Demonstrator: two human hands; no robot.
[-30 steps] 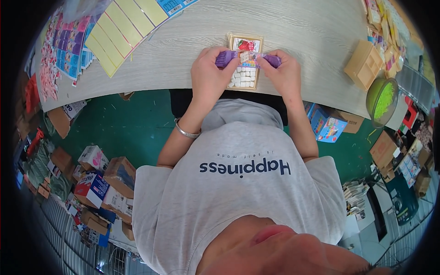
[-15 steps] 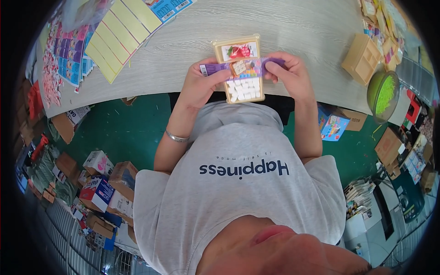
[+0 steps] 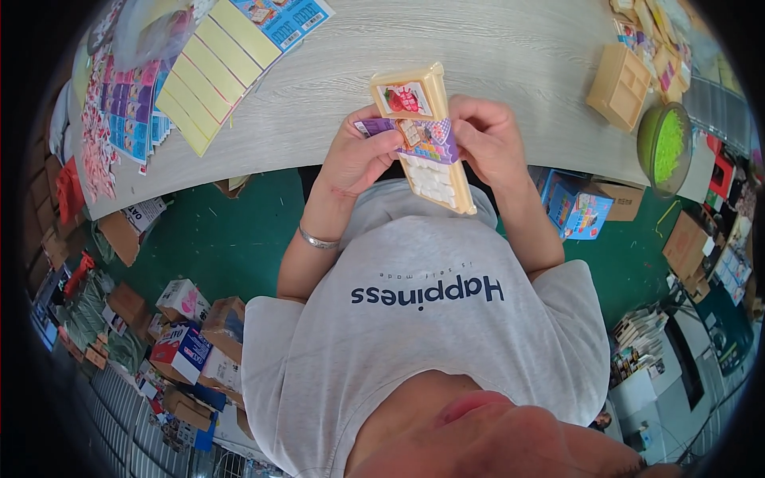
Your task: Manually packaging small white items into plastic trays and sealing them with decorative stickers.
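Observation:
In front of my chest I hold up a beige plastic tray (image 3: 437, 82), tilted with its right side wall showing. White block-like pieces (image 3: 431, 182) fill its near part; a card with a red fruit picture (image 3: 405, 99) lies in its far part. A purple printed paper band (image 3: 434, 142) crosses the middle of the tray. My left hand (image 3: 362, 151) is closed on the band's left part, thumb on top. At the tray's right edge my right hand (image 3: 488, 137) pinches by the band's right end; that end is mostly hidden by the fingers.
Yellow-backed label sheets (image 3: 209, 78) and a pile of printed purple-and-blue labels (image 3: 127, 103) lie at the table's left. To the right are a beige compartment tray (image 3: 620, 86) and a bowl of bright green bits (image 3: 666, 151). Cardboard boxes (image 3: 179, 350) crowd the floor at left.
The tray has turned from lying face-up to tilted, showing its right side. The band's right end, stretched outward before, is now bent down around that edge by my right hand.

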